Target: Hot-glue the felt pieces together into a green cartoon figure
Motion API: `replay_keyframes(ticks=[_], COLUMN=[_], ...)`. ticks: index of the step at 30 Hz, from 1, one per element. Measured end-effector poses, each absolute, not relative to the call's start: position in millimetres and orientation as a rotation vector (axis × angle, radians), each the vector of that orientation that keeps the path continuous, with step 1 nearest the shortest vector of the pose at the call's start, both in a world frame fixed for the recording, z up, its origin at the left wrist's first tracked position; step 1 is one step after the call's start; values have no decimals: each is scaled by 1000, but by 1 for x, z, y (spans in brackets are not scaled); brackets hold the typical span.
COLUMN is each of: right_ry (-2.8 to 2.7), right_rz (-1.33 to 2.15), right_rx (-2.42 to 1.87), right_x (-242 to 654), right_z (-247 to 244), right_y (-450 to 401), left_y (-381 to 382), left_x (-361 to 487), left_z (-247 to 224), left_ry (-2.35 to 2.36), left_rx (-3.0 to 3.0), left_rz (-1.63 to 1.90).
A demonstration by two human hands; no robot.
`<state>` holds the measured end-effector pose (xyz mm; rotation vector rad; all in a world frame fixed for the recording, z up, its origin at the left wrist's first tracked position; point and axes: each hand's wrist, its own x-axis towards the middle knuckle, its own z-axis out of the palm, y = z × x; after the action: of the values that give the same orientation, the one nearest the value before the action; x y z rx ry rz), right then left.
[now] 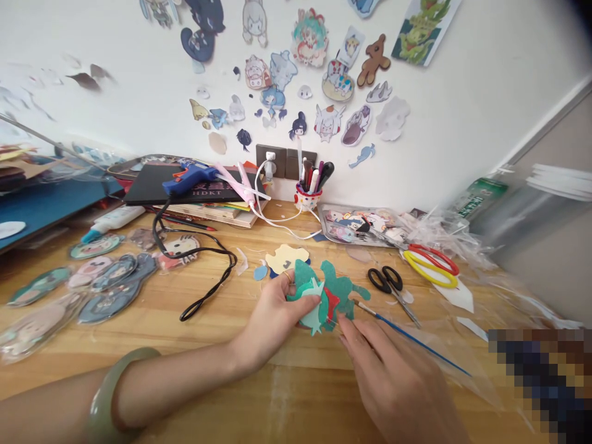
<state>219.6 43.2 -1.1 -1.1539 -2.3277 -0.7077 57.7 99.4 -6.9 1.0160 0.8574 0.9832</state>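
My left hand (280, 311) grips a teal felt figure (345, 293), thumb on top and fingers behind it. The figure is layered, with a pale mint spiky piece under my thumb and a red piece (332, 303) near its middle. My right hand (391, 367) is closed at the figure's lower right edge, thumb and finger pinched together. A thin pale line shows by its fingertips, but what they hold is too small to make out. A cream and dark blue cutout (287, 256) lies just behind my left hand. Beyond my right hand lies a thin blue-handled brush (419, 339).
Black scissors (393, 283) and red-and-yellow-handled scissors (432, 265) lie at the right, near crumpled clear plastic. A blue glue gun (189, 179) rests on a black box, its cord (213, 296) looping forward. Flat character cutouts (120, 283) cover the left. A pen cup (308, 196) stands by the wall.
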Motion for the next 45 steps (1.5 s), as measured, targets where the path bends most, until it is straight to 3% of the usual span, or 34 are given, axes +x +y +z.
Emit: replay_keyframes(ticks=[12, 22, 32, 45], right_ry=[-2416, -2416, -2431, -2459], right_rz=[-896, -683, -228, -161], right_rx=[-1404, -1365, -1259, -1251], right_x=[213, 210, 221, 220], right_z=[-10, -8, -7, -11], right_y=[34, 35, 41, 38], left_y=[95, 91, 94, 93], left_x=[62, 61, 58, 56], left_z=[-13, -13, -10, -19], left_ry=[834, 770, 715, 748], left_rx=[982, 950, 1102, 1227], left_rz=[1043, 989, 916, 897])
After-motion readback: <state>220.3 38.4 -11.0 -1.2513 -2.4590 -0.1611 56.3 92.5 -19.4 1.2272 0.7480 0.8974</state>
